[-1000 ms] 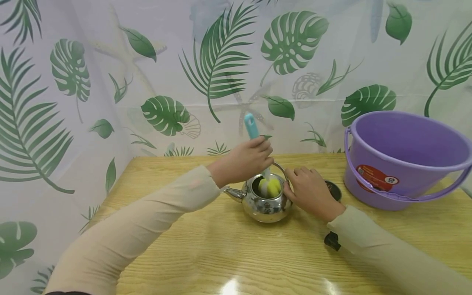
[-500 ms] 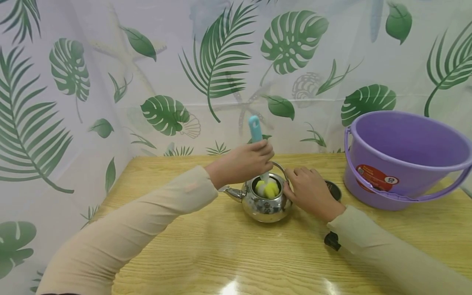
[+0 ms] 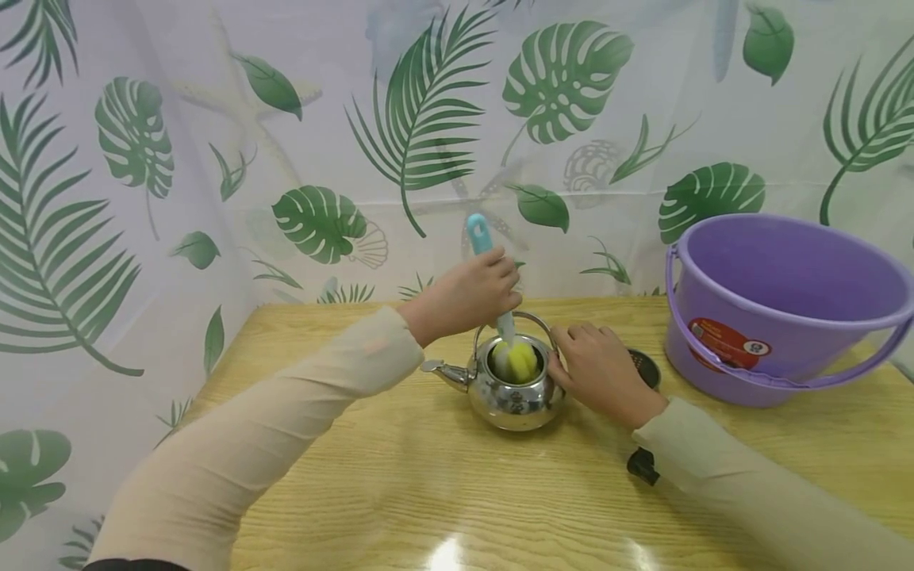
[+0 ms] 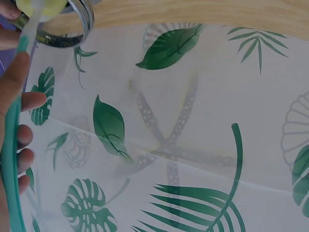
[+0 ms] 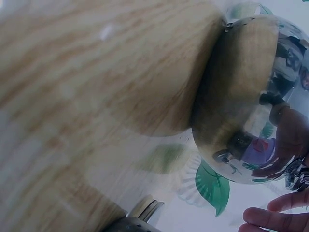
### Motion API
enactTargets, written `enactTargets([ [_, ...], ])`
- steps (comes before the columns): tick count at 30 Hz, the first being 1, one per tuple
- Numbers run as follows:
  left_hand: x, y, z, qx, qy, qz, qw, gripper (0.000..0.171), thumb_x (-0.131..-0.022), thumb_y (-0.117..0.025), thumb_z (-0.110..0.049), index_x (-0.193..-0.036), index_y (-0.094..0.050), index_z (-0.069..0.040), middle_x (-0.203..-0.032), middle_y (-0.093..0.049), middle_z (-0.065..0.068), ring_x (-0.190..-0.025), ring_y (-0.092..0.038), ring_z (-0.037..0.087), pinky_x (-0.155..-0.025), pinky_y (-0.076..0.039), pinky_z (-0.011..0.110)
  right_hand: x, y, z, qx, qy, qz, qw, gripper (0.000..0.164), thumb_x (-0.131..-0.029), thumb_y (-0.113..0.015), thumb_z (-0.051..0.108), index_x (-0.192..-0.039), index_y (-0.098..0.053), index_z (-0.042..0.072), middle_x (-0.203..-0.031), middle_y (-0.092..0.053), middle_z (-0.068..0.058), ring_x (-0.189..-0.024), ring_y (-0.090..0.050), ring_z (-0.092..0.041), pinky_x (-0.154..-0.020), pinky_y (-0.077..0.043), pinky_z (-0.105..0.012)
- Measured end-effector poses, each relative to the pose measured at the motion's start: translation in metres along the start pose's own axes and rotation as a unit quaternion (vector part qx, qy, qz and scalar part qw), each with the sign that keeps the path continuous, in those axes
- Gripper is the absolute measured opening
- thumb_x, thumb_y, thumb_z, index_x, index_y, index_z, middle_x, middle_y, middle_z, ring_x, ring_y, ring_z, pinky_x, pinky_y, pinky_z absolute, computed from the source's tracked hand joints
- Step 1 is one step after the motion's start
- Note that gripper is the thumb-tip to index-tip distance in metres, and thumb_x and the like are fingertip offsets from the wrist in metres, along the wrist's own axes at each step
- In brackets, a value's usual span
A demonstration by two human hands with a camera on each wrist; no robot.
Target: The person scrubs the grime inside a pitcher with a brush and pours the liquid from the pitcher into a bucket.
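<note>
My left hand [image 3: 474, 289] grips the teal handle [image 3: 479, 231] of a sponge brush, held upright at a slight tilt. The brush's yellow and white sponge head [image 3: 520, 362] sits inside the mouth of a shiny steel teapot [image 3: 514, 408]. In the left wrist view, the fingers wrap round the teal handle [image 4: 10, 159]. On the pot's right side, my right hand [image 3: 600, 369] holds it by the rim, near the base of its raised wire handle. The right wrist view shows the pot's mirrored belly [image 5: 236, 87] with fingers [image 5: 270, 220] extended below it.
A big purple bucket [image 3: 757, 333] stands to the right on the wooden table [image 3: 400, 492]. Behind my right hand a dark round piece with holes [image 3: 646, 369] is partly hidden. A small black object [image 3: 643, 466] shows beside the right sleeve. A leaf-patterned curtain [image 3: 428, 119] hangs behind.
The left hand dips slightly with the brush, then rises and shifts left; the brush tilts with it while the sponge stays in the pot. The right hand and teapot keep their place.
</note>
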State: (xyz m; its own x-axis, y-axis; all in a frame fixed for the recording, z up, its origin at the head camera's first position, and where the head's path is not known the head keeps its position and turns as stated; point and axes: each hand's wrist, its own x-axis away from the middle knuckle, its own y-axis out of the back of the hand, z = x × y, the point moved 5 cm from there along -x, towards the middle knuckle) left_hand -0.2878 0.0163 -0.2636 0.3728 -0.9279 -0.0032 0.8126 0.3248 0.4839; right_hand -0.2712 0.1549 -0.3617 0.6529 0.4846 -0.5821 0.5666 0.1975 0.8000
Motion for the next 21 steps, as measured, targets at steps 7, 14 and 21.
enactTargets([
  [7,-0.003,-0.002,0.004,0.046,0.006,-0.011,0.9989,0.059,-0.076,-0.051,-0.071,-0.105,-0.064,-0.021,-0.111,-0.066,-0.002,-0.105,-0.053,0.017,-0.093,-0.035,0.031,0.000,0.000,0.000,-0.001,-0.001,-0.003,1.000,0.014,-0.082,-0.058,0.018,-0.085,-0.056,0.005,-0.065,-0.056,-0.008,-0.060,-0.055,-0.025,-0.053,-0.040,-0.037],
  [14,-0.007,-0.008,0.007,0.113,0.018,0.015,0.9933,0.059,-0.076,-0.057,-0.068,-0.109,-0.066,-0.020,-0.114,-0.067,-0.001,-0.106,-0.053,0.019,-0.097,-0.033,0.033,-0.001,0.000,0.000,-0.004,-0.002,-0.004,1.000,0.016,-0.082,-0.057,0.019,-0.089,-0.058,0.004,-0.066,-0.057,-0.009,-0.062,-0.057,-0.025,-0.054,-0.043,-0.038],
  [21,-0.010,-0.012,0.009,0.125,0.032,0.022,0.9914,0.057,-0.076,-0.060,-0.065,-0.108,-0.068,-0.019,-0.111,-0.068,-0.003,-0.104,-0.054,0.019,-0.097,-0.034,0.032,0.000,-0.001,-0.001,-0.008,-0.001,-0.006,1.000,0.015,-0.082,-0.056,0.019,-0.087,-0.057,0.004,-0.066,-0.057,-0.009,-0.062,-0.057,-0.026,-0.054,-0.043,-0.038],
])
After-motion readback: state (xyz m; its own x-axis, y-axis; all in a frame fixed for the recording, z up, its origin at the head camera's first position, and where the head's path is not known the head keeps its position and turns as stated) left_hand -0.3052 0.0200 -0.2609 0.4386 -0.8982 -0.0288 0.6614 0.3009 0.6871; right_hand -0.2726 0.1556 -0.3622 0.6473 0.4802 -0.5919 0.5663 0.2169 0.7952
